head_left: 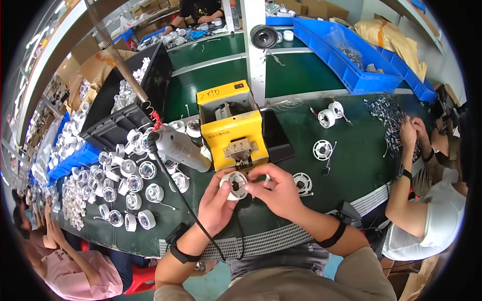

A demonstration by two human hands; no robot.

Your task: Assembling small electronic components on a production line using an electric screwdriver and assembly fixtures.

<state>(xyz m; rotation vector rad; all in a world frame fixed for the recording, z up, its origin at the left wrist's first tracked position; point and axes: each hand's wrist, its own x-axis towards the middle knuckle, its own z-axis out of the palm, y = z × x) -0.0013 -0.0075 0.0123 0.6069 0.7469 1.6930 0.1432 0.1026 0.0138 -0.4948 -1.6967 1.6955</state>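
Note:
My left hand [217, 205] is closed round a white round housing [235, 185], its open side with a dark centre turned up. My right hand [275, 190] meets it from the right, thumb and fingertips pinched at the housing's inner edge. Whatever sits in that pinch is too small to make out. A small white piece shows between the right hand's upper fingers. Just beyond both hands stands a yellow machine [233, 131] with a metal head. Beside my right hand lies a white ring-shaped part [302, 184] with a wire.
Many white round housings [133, 183] crowd the left of the green table. A grey cylinder [182, 148] with a black cable leans beside the machine. More ring parts [322, 149] lie to the right. A blue tray [346, 60] stands behind. Co-workers sit on both sides.

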